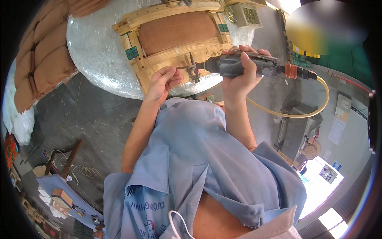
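Observation:
My right hand (241, 73) is wrapped round a dark air screwdriver (230, 65), held level with its nose pointing left. A thin bit (184, 67) reaches from the nose toward my left hand (163, 81). The thumb and forefinger of that hand are pinched together at the bit's far end; whether a small screw sits between them I cannot make out. Just below the bit, a dark metal clamp (193, 71) stands at the near edge of a wooden frame (175, 51). A reddish-brown panel (175, 32) lies within the frame.
A plastic-wrapped round table (95, 51) carries the frame. Stacked brown cushions (47, 51) stand at the left. A box of small brass-coloured pieces (248, 16) sits at the far right. The yellow air hose (324, 101) loops at the right, near a grey machine (298, 127).

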### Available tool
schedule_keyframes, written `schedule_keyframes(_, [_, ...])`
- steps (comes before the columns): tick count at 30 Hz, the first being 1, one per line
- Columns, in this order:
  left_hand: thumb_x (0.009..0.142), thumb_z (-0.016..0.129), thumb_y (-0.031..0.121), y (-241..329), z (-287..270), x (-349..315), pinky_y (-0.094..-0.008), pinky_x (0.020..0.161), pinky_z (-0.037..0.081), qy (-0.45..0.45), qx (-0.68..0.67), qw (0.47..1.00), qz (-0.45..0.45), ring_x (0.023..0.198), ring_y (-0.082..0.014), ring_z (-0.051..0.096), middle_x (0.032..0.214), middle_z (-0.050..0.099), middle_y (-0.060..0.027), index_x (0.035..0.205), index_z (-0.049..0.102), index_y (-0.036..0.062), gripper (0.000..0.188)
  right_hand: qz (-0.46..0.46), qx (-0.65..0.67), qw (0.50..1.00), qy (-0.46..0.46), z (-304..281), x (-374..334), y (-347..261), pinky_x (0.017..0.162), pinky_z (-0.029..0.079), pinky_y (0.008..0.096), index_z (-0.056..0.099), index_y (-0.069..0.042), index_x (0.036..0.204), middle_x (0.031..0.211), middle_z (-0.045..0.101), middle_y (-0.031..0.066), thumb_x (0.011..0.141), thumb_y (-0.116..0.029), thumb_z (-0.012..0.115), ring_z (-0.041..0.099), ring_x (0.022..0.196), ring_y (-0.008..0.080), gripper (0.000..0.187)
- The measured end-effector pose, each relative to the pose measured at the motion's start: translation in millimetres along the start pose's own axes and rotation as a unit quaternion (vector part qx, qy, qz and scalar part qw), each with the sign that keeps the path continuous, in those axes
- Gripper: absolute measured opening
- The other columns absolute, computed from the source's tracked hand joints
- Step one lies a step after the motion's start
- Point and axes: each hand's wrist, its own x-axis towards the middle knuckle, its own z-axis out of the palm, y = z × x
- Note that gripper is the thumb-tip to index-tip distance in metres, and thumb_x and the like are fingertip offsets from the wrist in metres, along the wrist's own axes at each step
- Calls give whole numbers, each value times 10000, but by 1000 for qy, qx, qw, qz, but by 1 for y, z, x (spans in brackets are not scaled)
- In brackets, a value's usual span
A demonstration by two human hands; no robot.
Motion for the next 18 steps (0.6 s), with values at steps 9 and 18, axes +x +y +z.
schedule_keyframes(9, [1040, 724, 184, 5, -10, 0, -344, 846, 664, -12, 40, 999, 9, 871, -180, 777, 983, 774, -86, 1128, 730, 15, 190, 23, -4, 1000, -5, 8, 6, 3, 798, 610, 475, 403, -85, 1272, 1046, 677, 179, 878, 29, 623, 710, 824, 324, 465])
schedule_keyframes(18, [1079, 675, 216, 44, -14, 1, -299, 729, 613, -92, 180, 978, -46, 753, -131, 715, 873, 732, -35, 1124, 715, 8, 217, 90, -9, 996, 1, 18, 38, 12, 754, 628, 483, 433, -78, 1275, 1038, 671, 173, 888, 9, 652, 698, 851, 304, 454])
